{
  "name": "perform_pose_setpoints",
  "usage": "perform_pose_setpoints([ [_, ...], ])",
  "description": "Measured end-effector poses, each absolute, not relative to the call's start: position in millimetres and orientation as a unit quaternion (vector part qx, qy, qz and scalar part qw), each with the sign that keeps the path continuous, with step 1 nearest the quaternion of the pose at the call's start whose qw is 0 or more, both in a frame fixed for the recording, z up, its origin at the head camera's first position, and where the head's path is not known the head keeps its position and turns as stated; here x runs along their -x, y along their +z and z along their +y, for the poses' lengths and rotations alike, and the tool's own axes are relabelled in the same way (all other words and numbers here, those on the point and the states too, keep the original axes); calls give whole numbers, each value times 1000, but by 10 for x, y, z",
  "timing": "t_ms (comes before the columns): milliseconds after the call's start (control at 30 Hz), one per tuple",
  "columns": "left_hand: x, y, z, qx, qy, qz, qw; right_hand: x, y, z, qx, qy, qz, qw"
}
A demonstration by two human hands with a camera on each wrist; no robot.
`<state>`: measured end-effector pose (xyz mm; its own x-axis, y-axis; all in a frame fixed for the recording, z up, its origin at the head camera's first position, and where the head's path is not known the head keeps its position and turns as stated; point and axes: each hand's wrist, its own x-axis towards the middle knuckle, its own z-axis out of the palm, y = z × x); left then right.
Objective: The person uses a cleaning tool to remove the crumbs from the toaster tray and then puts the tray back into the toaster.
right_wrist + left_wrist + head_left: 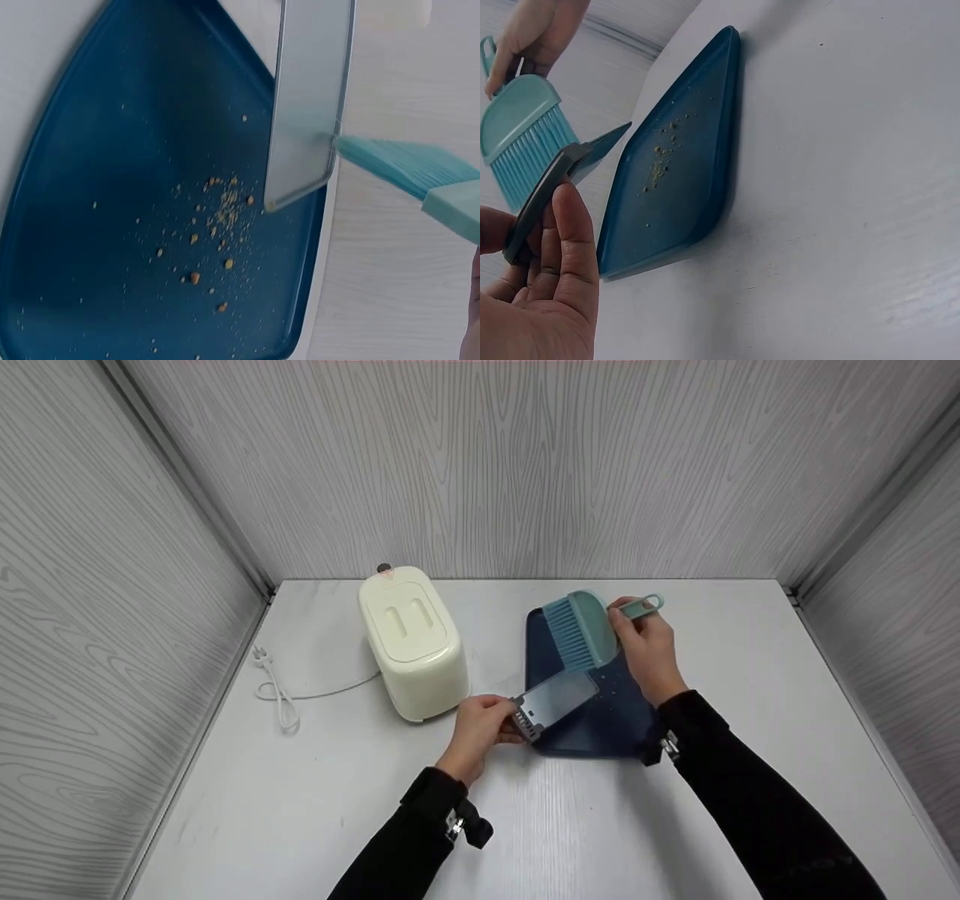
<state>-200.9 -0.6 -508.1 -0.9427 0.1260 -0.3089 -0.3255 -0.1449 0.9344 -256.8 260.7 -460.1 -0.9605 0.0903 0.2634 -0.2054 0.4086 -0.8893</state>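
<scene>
My left hand [476, 731] pinches the slotted grey end of a flat metal crumb tray [559, 701], thumb on one face and fingers on the other. The crumb tray is tilted above a dark blue tray [592, 739] on the table. In my right hand [651, 649] is a mint-green hand brush [594, 626], gripped by its looped handle. The blue bristles [405, 161] reach the crumb tray's edge in the right wrist view. Below them, brown and pale crumbs [225, 214] lie scattered over the blue tray.
A cream toaster [427, 682] with a lid stands left of the blue tray, close to my left hand. Its white cord [330, 692] runs left to a plug [262, 657]. Grey wood-grain panels [480, 472] enclose the white table at the back and sides.
</scene>
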Motion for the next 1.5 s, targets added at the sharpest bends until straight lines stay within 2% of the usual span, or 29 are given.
perform_pose_setpoints([
  [200,2008,-5091,-8,75,751,639,150,2500,-4559,2442,-61,618,-779,85],
  [467,2009,-5072,-16,77,748,642,152,2481,-4580,2317,-79,641,-762,48],
  [833,2009,-5079,-17,81,747,641,157,2456,-4542,2228,-91,691,-716,36],
  [1500,2010,-5053,-6,81,749,639,157,2473,-4614,2309,-84,658,-748,-8],
])
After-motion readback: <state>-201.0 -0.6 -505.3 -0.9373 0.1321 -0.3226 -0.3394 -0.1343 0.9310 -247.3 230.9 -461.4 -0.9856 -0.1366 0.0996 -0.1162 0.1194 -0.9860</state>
